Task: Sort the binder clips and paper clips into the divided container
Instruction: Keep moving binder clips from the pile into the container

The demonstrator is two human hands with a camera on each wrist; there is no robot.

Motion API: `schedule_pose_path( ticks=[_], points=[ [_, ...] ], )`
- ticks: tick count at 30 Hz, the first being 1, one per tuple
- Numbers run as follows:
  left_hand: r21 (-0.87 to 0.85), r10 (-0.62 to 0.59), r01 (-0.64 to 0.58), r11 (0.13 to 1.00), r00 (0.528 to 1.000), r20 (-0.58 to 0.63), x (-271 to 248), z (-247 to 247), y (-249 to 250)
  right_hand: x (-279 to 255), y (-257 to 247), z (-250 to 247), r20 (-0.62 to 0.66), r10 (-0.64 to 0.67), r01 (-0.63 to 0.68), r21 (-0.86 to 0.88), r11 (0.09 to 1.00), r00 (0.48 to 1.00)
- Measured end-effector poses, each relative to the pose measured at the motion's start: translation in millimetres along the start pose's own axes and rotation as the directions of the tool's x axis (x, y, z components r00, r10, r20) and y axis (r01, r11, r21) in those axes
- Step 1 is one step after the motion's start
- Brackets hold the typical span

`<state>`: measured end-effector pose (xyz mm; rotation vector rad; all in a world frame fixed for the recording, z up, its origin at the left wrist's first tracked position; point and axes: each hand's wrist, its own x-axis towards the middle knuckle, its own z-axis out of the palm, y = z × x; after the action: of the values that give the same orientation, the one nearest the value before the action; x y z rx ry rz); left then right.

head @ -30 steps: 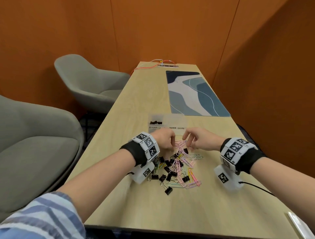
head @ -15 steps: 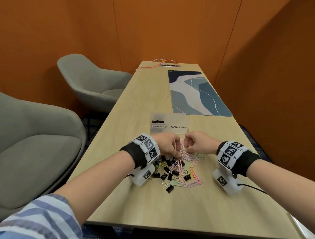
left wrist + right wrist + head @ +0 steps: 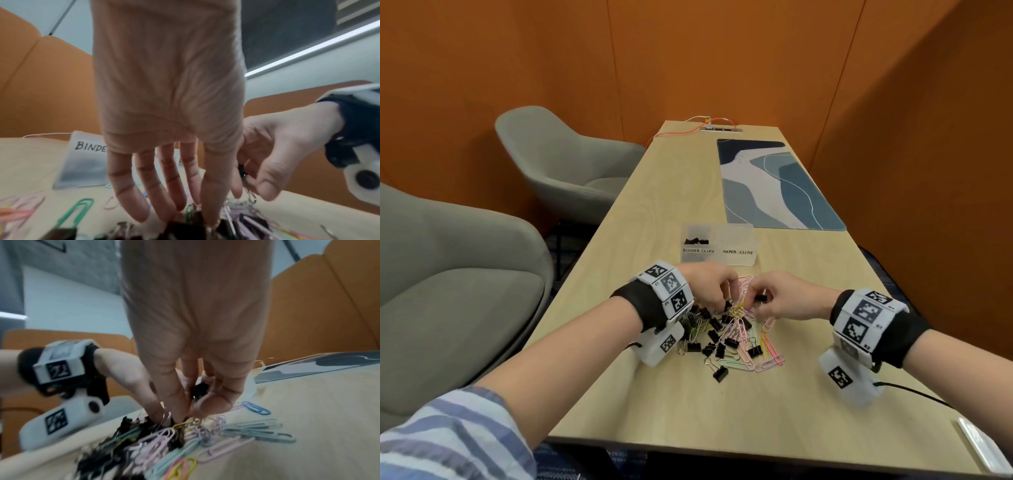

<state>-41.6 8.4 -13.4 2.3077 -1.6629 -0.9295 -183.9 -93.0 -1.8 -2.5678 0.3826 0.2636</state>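
Note:
A heap of black binder clips and coloured paper clips [image 3: 732, 337] lies on the wooden table [image 3: 688, 404]. Beyond it stands the clear divided container [image 3: 736, 260], labelled BINDER CLIPS and PAPER CLIPS, with a few binder clips [image 3: 697, 240] in its left compartment. My left hand [image 3: 724, 303] reaches down into the far side of the heap, thumb and fingertips [image 3: 213, 209] closing on a black binder clip [image 3: 185, 227]. My right hand [image 3: 756, 299] pinches one black binder clip [image 3: 199, 389] just above the heap, its wire handle [image 3: 251, 194] hanging down.
A blue patterned mat [image 3: 774, 185] lies on the far right of the table, with a power strip and orange cable [image 3: 717, 129] at the far end. Two grey chairs [image 3: 571, 164] [image 3: 448, 291] stand on the left. A white object [image 3: 983, 445] sits at the near right corner.
The right hand has come up from the heap with a black binder clip pinched in it. The left hand's fingers have dipped lower into the clips.

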Motion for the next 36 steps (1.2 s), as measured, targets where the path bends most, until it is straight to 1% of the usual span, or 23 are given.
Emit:
schedule_pose_path(
  ticks=[2, 4, 6, 9, 12, 16, 17, 19, 22, 24, 28, 32, 34, 36],
  points=[
    [0.054, 0.003, -0.004, 0.999, 1.000, 0.010, 0, 2, 0, -2, -2, 7, 0.011, -0.062, 0.062, -0.127, 0.990, 0.998],
    [0.109, 0.028, -0.023, 0.994, 0.999, -0.037, 1, 4, 1, -2, -5, 15, 0.005, -0.123, 0.120, -0.243, 0.963, 0.992],
    [0.170, 0.063, -0.049, 0.984, 0.995, -0.078, 2, 6, 3, -1, -6, 19, -0.018, -0.162, 0.150, -0.287, 0.946, 0.987],
    [0.224, 0.102, -0.072, 0.972, 0.987, -0.128, 0, 5, 1, 1, -6, 16, -0.042, -0.173, 0.155, -0.275, 0.949, 0.984],
    [0.204, 0.087, -0.049, 0.978, 0.979, -0.184, -4, -1, -5, 2, -6, 12, -0.026, -0.152, 0.140, -0.266, 0.954, 0.988],
    [0.200, 0.081, -0.038, 0.979, 0.974, -0.211, -15, -13, -10, 2, -9, 17, 0.005, -0.157, 0.153, -0.242, 0.958, 0.988],
    [0.210, 0.085, -0.040, 0.977, 0.974, -0.210, -18, -14, -10, 3, -9, 19, 0.008, -0.156, 0.153, -0.250, 0.956, 0.988],
    [0.220, 0.075, -0.037, 0.975, 0.983, -0.167, -24, -14, -7, 4, -11, 23, 0.015, -0.158, 0.156, -0.276, 0.948, 0.987],
    [0.223, 0.018, -0.002, 0.975, 0.997, -0.069, -28, -5, -2, 7, -13, 23, 0.028, -0.164, 0.164, -0.311, 0.936, 0.986],
    [0.224, -0.015, 0.024, 0.974, 0.999, -0.044, -26, 2, 1, 7, -14, 20, 0.012, -0.159, 0.155, -0.319, 0.935, 0.987],
    [0.205, -0.035, 0.049, 0.977, 0.997, -0.075, -22, 7, 9, 5, -11, 12, -0.057, -0.136, 0.116, -0.268, 0.956, 0.989],
    [0.138, -0.058, 0.076, 0.988, 0.990, -0.129, -22, 9, 13, 4, -4, 13, -0.089, -0.082, 0.066, -0.162, 0.984, 0.993],
    [0.154, -0.073, 0.097, 0.983, 0.985, -0.158, -20, 11, 11, 3, -1, 13, -0.116, -0.057, 0.043, -0.116, 0.992, 0.992],
    [0.212, -0.047, 0.082, 0.974, 0.985, -0.168, -19, 14, 8, 2, 0, 11, -0.097, -0.043, 0.033, -0.108, 0.994, 0.994]
  ],
)
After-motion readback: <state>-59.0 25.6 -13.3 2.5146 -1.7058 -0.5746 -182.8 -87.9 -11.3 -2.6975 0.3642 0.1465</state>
